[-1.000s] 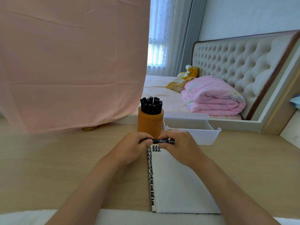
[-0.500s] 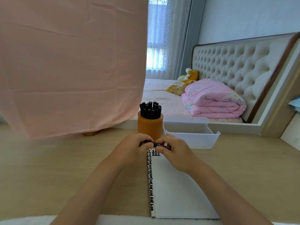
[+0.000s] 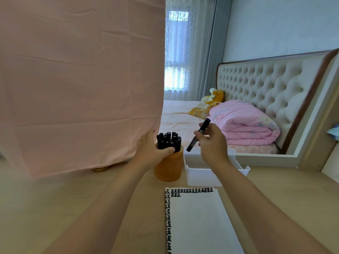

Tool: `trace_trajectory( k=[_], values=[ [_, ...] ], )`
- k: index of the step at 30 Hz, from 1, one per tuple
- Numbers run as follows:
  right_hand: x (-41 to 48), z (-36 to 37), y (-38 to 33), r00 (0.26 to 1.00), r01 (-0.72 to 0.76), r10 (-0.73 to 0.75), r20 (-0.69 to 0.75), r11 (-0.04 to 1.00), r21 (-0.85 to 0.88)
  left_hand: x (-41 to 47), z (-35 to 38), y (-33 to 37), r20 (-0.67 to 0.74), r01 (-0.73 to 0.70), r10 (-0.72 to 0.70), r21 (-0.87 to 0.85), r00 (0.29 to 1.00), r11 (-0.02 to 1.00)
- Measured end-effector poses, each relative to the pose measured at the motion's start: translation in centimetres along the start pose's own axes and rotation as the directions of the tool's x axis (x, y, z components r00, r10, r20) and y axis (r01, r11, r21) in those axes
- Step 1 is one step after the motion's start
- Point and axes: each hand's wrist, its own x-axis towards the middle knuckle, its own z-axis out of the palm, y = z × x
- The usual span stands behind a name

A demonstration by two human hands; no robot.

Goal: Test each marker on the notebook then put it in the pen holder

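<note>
**Item 1, marker** (image 3: 199, 134): black barrel w/ pale print we can't read. It's in the air and tilted, lower end down-left above the tray's back-left corner, upper end up-right. It sits just R of the bundle and apart from it.

**Item 2, R hand** (image 3: 212, 142): fingers closed on the marker mid-barrel, thumb and forefinger pinching it.

**Item 3, pen holder** (image 3: 169, 167): orange cylinder, upright on the bench (image 3: 64, 208). It stands just L of the tray, beyond the notebook's top-left corner.

**Item 4, bundle of markers** (image 3: 168, 141): black, packed upright in the holder, ends standing above the rim. We can't get a sure count.

**Item 5, L hand** (image 3: 152, 153): fingers wrapped round the bundle at rim level, thumb across the front. The other fingers are hidden behind, so we log the grip from the thumb and curled palm only.

**Item 6, notebook** (image 3: 196, 220): flat on the bench at the near edge, white page up. There's a row of black marks (image 3: 192, 190) along the top edge w/ a short second row under it at top-left. A black-and-white strip runs down the L edge; binding or ink, we can't tell.

**Item 7, tray** (image 3: 201, 176): white plastic, on the bench between notebook and bed. The R forearm crosses above it.

**Item 8, bkgd:** pink cloth (image 3: 82, 79) hanging at L, bed w/ folded pink quilt (image 3: 244, 123), yellow plush toy (image 3: 214, 96), tufted headboard (image 3: 266, 85), curtained window (image 3: 176, 52).
</note>
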Motion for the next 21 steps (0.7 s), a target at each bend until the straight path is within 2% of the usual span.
trace_trajectory(
  k=[4,7,12,17,21],
  values=[
    [1.5,1.4,0.5,0.998,-0.051,0.049,0.028,0.997,0.059,1.7,1.2,-0.4,0.154,0.018,0.000,-0.112,0.988,0.994],
    [2.1,1.9,0.5,0.993,-0.091,0.077,0.092,0.982,0.164,2.3,1.5,-0.9,0.182,0.002,0.037,-0.209,0.983,0.978],
    [2.9,2.8,0.9,0.967,0.006,0.016,0.254,0.997,-0.082,3.0,1.6,-1.3,0.129,-0.077,0.119,-0.292,0.984,0.953],
    [2.6,3.2,1.7,0.908,0.233,-0.095,0.409,0.924,-0.303,3.4,1.7,-1.3,0.138,-0.087,0.138,-0.322,0.981,0.943],
    [1.6,3.0,2.7,0.864,0.202,-0.010,0.503,0.923,-0.328,3.6,1.6,-1.4,0.126,-0.111,0.152,-0.284,0.980,0.952]
  ],
)
